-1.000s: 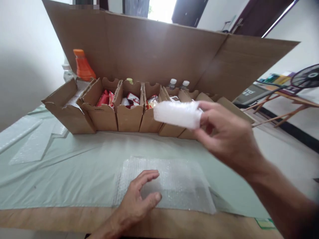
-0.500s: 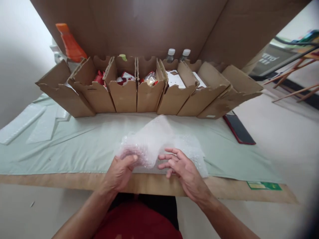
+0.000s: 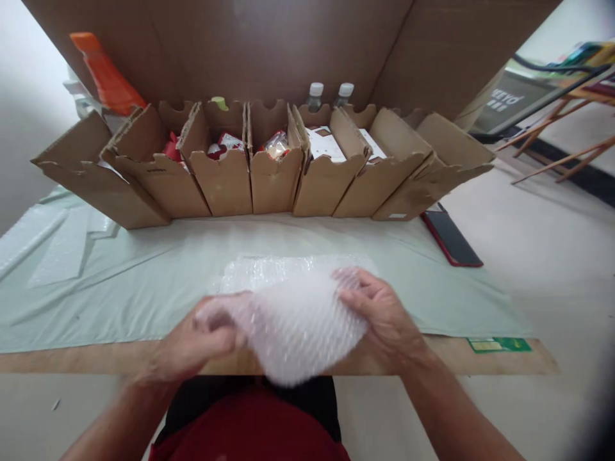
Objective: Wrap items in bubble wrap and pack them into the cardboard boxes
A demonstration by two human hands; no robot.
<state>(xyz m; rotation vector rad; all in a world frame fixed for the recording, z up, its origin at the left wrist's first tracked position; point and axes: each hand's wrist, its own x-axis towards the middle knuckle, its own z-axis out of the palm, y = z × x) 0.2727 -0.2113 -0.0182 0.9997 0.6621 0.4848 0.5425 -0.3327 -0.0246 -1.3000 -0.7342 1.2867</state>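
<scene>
A sheet of bubble wrap (image 3: 307, 326) hangs slack between my two hands at the table's front edge, its lower part blurred. My left hand (image 3: 199, 339) is closed on the sheet's left end. At the upper right corner, my right hand (image 3: 377, 307) pinches the sheet between thumb and fingers. Behind it, more bubble wrap (image 3: 259, 270) lies flat on the pale green cloth (image 3: 163, 269).
Several cardboard bins (image 3: 271, 182) stand in a row at the back, some with red and white packets. Behind them are an orange bottle (image 3: 108, 80) and two white-capped bottles. Bubble wrap pieces (image 3: 62, 246) lie left, a dark flat item (image 3: 451, 237) right.
My right hand, open before, has closed on the bubble wrap. Both hands have moved apart, and the sheet is now lifted and spread between them, toward the front edge.
</scene>
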